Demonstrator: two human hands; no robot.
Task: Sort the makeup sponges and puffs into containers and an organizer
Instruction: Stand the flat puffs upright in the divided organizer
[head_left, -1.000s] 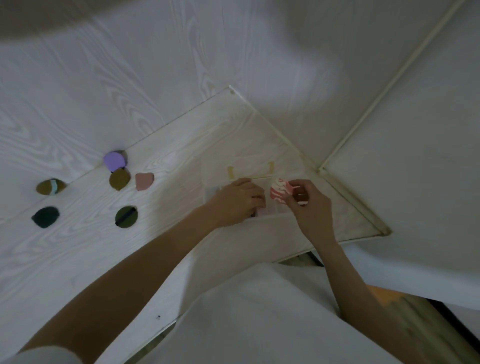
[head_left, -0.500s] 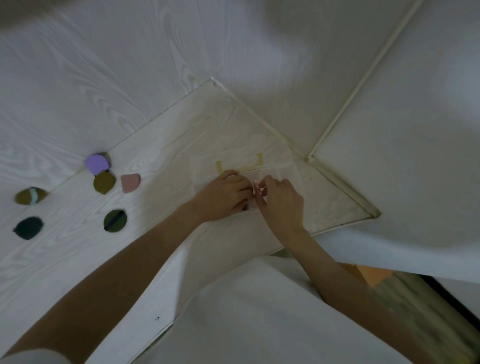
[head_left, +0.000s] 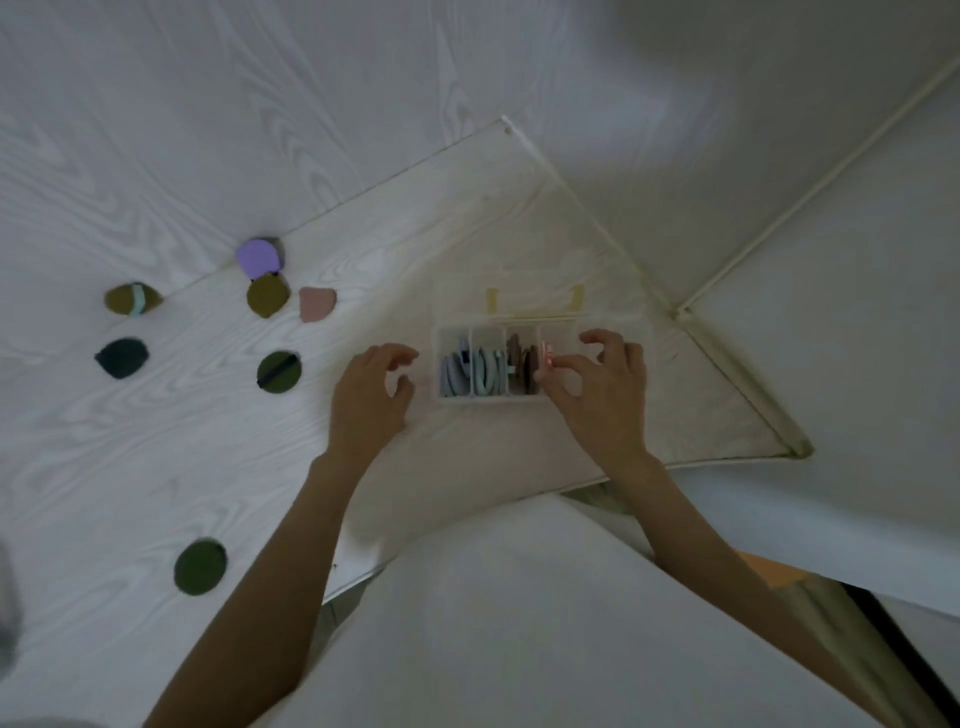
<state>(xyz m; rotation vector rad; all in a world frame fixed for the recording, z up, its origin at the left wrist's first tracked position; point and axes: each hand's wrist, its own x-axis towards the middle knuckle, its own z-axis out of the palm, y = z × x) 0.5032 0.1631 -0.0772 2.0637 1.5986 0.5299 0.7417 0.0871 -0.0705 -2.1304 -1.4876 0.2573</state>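
Over organizer (head_left: 519, 332), right hand (head_left: 597, 384) grip pinches patterned puff (head_left: 545, 358).

No text, label, brand, number or sign can be read anywhere in the head view; the picture is dim and soft.
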